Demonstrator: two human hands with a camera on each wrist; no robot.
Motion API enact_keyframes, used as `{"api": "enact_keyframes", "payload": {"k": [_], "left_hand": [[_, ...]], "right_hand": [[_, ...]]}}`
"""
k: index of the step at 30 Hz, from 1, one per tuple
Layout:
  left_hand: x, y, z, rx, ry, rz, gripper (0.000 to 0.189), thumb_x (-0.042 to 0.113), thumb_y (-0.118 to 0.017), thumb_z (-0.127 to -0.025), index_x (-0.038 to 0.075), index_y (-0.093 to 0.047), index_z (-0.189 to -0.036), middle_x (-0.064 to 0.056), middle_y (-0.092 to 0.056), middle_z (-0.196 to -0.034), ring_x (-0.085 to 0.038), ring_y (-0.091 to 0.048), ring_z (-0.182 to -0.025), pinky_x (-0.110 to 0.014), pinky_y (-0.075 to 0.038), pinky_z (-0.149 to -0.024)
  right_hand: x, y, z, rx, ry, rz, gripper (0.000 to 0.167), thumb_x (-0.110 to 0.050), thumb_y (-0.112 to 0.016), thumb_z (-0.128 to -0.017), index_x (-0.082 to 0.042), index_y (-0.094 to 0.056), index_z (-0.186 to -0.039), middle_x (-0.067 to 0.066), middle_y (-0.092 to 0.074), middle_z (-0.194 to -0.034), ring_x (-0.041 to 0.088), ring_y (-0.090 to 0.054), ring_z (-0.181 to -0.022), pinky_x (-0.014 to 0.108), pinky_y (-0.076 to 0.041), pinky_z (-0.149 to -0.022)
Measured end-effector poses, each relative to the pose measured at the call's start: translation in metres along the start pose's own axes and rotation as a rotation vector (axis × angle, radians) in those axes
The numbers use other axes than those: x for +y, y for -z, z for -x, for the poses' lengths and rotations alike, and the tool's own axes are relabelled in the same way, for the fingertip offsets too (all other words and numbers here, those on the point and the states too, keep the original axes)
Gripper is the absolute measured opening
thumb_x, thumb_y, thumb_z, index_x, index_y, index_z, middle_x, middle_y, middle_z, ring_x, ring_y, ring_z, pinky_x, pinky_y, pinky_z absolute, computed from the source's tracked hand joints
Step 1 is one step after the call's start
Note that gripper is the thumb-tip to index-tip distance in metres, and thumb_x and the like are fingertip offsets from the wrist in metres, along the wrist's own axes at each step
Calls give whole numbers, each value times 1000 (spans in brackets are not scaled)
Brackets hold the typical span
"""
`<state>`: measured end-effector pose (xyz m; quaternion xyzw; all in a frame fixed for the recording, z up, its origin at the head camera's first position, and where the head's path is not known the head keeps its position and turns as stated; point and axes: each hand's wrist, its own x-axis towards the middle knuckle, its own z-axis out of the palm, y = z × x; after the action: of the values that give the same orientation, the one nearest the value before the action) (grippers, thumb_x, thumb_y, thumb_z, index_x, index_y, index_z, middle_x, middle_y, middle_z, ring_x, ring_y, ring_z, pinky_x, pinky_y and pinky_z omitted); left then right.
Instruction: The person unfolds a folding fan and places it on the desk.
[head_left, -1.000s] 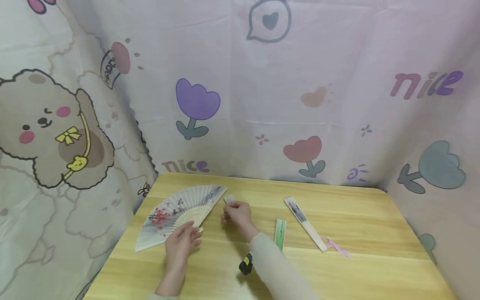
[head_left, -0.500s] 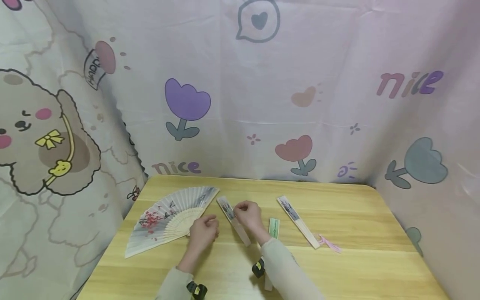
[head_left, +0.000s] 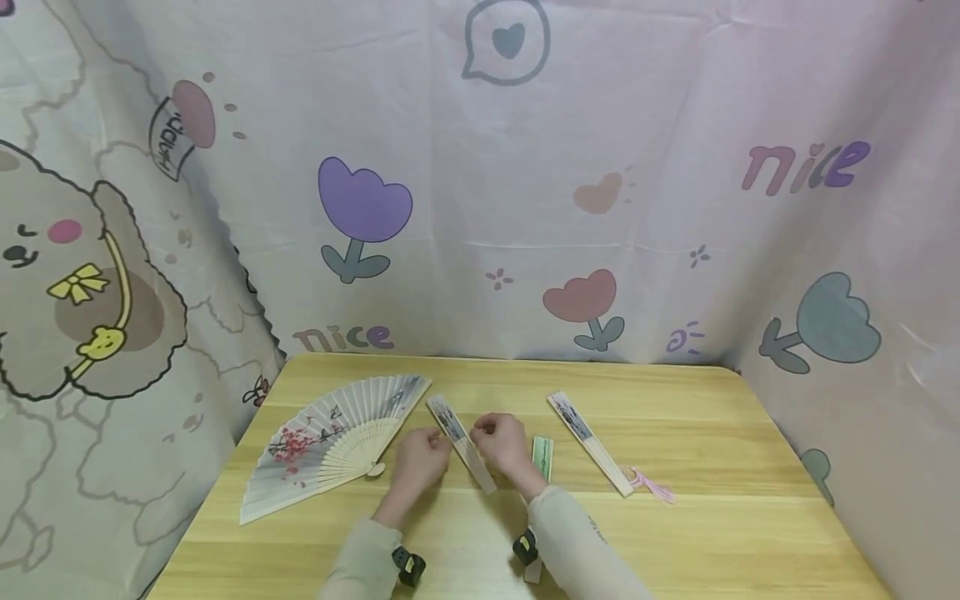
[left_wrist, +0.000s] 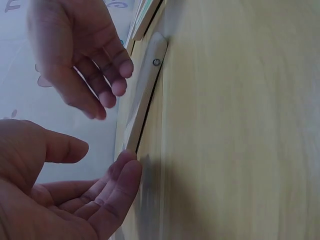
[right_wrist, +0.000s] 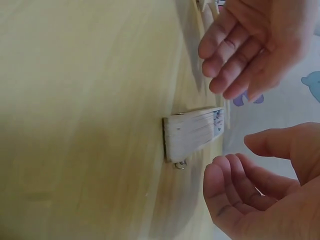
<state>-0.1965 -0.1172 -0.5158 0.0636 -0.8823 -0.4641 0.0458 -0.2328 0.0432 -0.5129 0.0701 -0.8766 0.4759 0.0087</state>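
Note:
A folded hand fan point(head_left: 468, 454) with pale ribs and a dark printed end lies slanted on the table between my two hands. My left hand point(head_left: 422, 458) is at its left side, thumb apart from lightly bent fingers; in the left wrist view the fingertips point(left_wrist: 131, 167) are close to the folded fan point(left_wrist: 145, 97), and contact is unclear. On the other side is my right hand point(head_left: 504, 442), fingers loosely bent. A gap shows between its fingertips point(right_wrist: 212, 175) and the folded fan point(right_wrist: 192, 132) in the right wrist view. Neither hand holds anything.
A spread fan point(head_left: 300, 467) with red blossoms lies at the left. Right of my right hand are a green folded fan point(head_left: 542, 457), partly under the sleeve, and another folded fan point(head_left: 588, 442) with a pink tassel point(head_left: 652, 486). Printed cloth point(head_left: 465, 208) hangs behind the table.
My right hand has let go of the middle folded fan and moved to its right side. My left hand has left the spread fan and come to the folded fan's left side.

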Motion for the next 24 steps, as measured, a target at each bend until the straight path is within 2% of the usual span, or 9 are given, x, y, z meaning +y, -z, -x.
{"api": "enact_keyframes", "payload": {"k": [2, 4, 7, 9, 12, 15, 18, 21, 24], "left_hand": [[1, -2, 0, 2, 2, -17, 33, 15, -68, -96, -9, -74, -119, -21, -79, -104, -28, -74, -89, -40, -66, -74], [1, -4, 0, -4, 9, -20, 30, 13, -67, -95, -7, -76, -116, -18, -80, -97, -28, -75, -88, -39, -65, -73], [1, -7, -1, -10, 30, -10, 22, 11, -65, -95, -4, -79, -104, -9, -78, -78, -20, -69, -70, -30, -56, -58], [0, -9, -2, -23, 49, 10, 19, 10, -63, -94, -1, -78, -93, -2, -73, -65, -14, -60, -57, -24, -45, -50], [-3, -12, -5, -46, 83, 52, 20, 10, -60, -94, 2, -76, -87, 2, -69, -61, -10, -53, -50, -20, -38, -45], [-5, -13, -7, -69, 106, 102, 23, 9, -59, -95, -3, -78, -102, -3, -72, -66, -10, -59, -53, -19, -42, -46], [-4, -14, -6, -91, 138, 173, 30, 7, -59, -96, -9, -74, -117, -8, -76, -73, -11, -68, -60, -19, -54, -51], [-3, -15, -4, -92, 164, 251, 33, 4, -58, -97, -14, -70, -122, -13, -77, -78, -14, -73, -64, -22, -64, -58], [-3, -17, -2, -78, 175, 321, 35, 1, -57, -97, -18, -67, -124, -16, -78, -81, -15, -76, -66, -25, -68, -62]], "right_hand": [[0, -1, 1, -9, 19, 23, 12, -4, -72, -90, 4, -77, -97, 14, -77, -89, 17, -67, -77, 29, -61, -66], [1, -3, 1, -19, 23, 40, 14, -5, -71, -91, 5, -77, -98, 16, -78, -91, 19, -68, -78, 30, -62, -67], [4, -8, 2, -29, 25, 63, 17, -5, -70, -91, 6, -77, -100, 17, -77, -91, 18, -68, -77, 29, -62, -65], [6, -11, 3, -39, 14, 72, 18, -6, -70, -91, 8, -77, -101, 17, -77, -91, 18, -68, -76, 29, -62, -65], [7, -14, 4, -49, 5, 83, 20, -6, -70, -91, 9, -77, -101, 19, -78, -92, 21, -70, -78, 32, -64, -67], [6, -15, 4, -55, 12, 90, 20, -6, -70, -91, 10, -77, -101, 22, -78, -95, 30, -73, -83, 40, -67, -71], [6, -15, 4, -52, 18, 96, 20, -7, -71, -91, 9, -78, -100, 23, -79, -97, 31, -75, -85, 40, -68, -73], [5, -16, 5, -43, 18, 94, 18, -6, -71, -91, 9, -78, -98, 23, -79, -96, 30, -74, -83, 38, -67, -71], [4, -17, 6, -30, 11, 88, 17, -6, -72, -91, 9, -78, -96, 21, -79, -92, 27, -73, -79, 34, -65, -67]]}}
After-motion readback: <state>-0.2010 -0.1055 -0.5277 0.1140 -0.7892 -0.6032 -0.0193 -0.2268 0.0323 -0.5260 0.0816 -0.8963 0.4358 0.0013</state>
